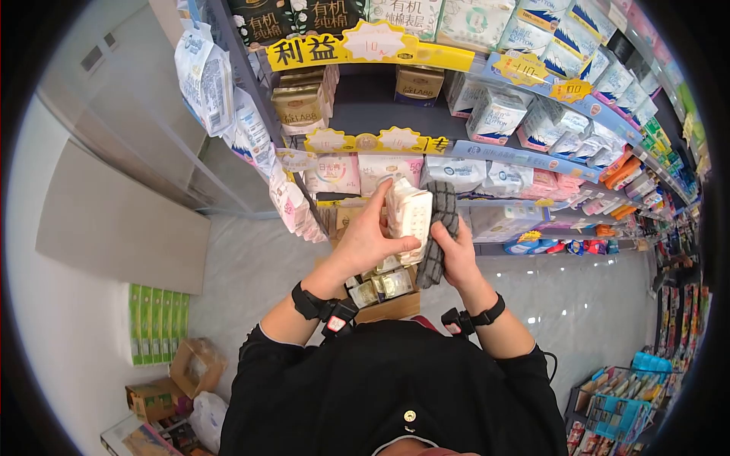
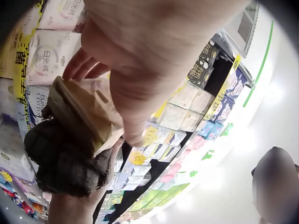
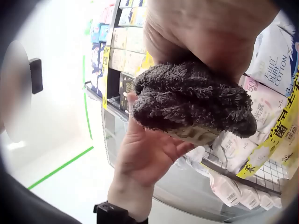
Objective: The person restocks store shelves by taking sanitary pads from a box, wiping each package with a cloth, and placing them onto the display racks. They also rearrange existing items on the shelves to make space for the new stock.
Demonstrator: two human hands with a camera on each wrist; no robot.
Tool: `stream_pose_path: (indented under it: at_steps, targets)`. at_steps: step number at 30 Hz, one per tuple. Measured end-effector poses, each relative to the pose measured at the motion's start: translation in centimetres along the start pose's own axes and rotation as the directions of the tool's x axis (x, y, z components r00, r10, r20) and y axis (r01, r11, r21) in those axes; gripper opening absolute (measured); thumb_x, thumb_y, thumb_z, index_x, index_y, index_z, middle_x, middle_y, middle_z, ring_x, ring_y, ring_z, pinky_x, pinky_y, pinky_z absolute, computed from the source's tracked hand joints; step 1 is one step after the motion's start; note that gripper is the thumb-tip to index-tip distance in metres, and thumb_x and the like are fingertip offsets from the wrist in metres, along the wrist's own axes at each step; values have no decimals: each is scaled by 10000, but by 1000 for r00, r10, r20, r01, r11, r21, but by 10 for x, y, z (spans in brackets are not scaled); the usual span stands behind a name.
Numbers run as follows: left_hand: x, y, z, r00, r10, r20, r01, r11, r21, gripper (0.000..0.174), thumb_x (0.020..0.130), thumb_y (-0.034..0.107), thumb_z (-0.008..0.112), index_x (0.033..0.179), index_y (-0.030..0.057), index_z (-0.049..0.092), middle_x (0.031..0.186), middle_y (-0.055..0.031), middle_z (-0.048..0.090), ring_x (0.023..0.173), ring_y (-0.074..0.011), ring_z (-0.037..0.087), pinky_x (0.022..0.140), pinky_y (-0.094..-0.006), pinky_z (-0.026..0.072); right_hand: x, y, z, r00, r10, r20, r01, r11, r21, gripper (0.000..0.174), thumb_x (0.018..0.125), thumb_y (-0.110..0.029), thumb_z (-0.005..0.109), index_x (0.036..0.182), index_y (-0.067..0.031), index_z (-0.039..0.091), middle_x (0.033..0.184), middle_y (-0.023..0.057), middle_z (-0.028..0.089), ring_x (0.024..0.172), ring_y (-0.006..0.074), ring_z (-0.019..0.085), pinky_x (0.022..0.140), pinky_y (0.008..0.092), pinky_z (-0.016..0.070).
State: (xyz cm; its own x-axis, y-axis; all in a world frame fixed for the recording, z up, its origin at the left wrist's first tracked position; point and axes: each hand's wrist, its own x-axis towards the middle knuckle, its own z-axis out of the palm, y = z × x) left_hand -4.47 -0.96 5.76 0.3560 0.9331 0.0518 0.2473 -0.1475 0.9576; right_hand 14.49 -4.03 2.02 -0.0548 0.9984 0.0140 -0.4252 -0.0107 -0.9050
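In the head view my left hand (image 1: 365,239) holds a small, pale packet (image 1: 414,216), fingers over its far end and thumb across its near side. Beside it, my right hand (image 1: 459,257) grips a folded dark grey checked cloth (image 1: 432,262), which lies against the packet's right face. The right wrist view shows the cloth (image 3: 191,100) as thick, looped terry in several folds, with the packet mostly hidden behind it. From the left wrist, the packet (image 2: 88,112) looks beige and wrapped, its edge next to the dark cloth (image 2: 65,161).
Ahead stands a shelf unit (image 1: 357,102) stocked with packaged goods, with yellow price strips (image 1: 365,47). Under the hands, an open carton (image 1: 391,308) on the floor contains several packs. More packs (image 1: 293,205) hang at the shelf's left end. Boxes (image 1: 196,365) stand at lower left.
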Motion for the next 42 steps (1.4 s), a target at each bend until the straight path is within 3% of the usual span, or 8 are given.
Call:
stream_pose_path:
  at_steps: [5,7,9,19,24,28,39,42]
  targets:
    - [28,-8,-25,983,-6,182,33,988,-150,1076,646,287,858,1469,15,220,1238,-150,535,1108,-209,534,952,-357,429,1,-16,-3,995,-89,37,93,985,-143,445,922,-151,615,1310,-4,453,1192,65,586,1071,145,547,933,310,437]
    - [40,21,-34,974,135,-183,-166,972,-166,1055,625,290,866,1444,11,263,1222,-174,532,1121,-263,529,967,-382,409,4,-20,-19,996,-68,57,76,986,-150,456,916,-152,623,1310,2,454,1189,63,585,1065,149,545,939,307,426]
    - [65,30,-45,861,373,-345,-200,874,444,974,629,195,841,1411,-4,296,1259,-209,502,1174,-305,512,983,-400,414,10,-21,-39,997,-69,43,74,989,-129,454,913,-151,625,1305,5,457,1189,65,583,1055,150,547,940,301,422]
    - [185,18,-61,762,429,-485,198,559,805,953,580,345,868,1284,-53,363,1083,-238,506,995,-393,506,861,-455,438,24,-25,-162,978,-135,-160,135,991,-15,361,933,-137,561,1252,11,482,1134,127,595,963,218,605,822,357,512]
    - [182,16,-58,880,77,-468,-64,997,43,672,757,274,767,1251,-29,427,1127,-117,577,1059,-234,572,910,-389,469,31,-11,-194,973,-59,-224,58,998,-9,347,941,-148,561,1238,6,470,1076,130,606,860,219,633,714,340,546]
    - [130,-36,-58,1000,1,2,1,518,-856,629,891,281,601,1402,12,352,1362,-165,485,1215,-296,520,1029,-441,419,29,-15,-187,992,119,-30,-121,991,-49,455,882,-119,632,1287,14,474,1138,87,606,1005,161,577,890,304,461]
    - [68,-59,-9,894,64,444,447,-33,-894,517,952,313,505,1349,-13,451,1312,-181,548,1158,-292,575,982,-449,462,79,-63,-115,880,-22,475,110,981,-159,929,772,-336,751,1470,21,253,1507,139,308,1388,208,284,1131,350,203]
    - [60,-73,-16,846,-67,529,529,226,-818,513,944,291,542,1340,-23,457,1302,-147,562,1148,-228,584,985,-377,460,77,-80,-107,738,124,663,-97,992,-77,1072,710,-458,778,1481,22,207,1559,139,191,1434,225,190,1150,355,150]
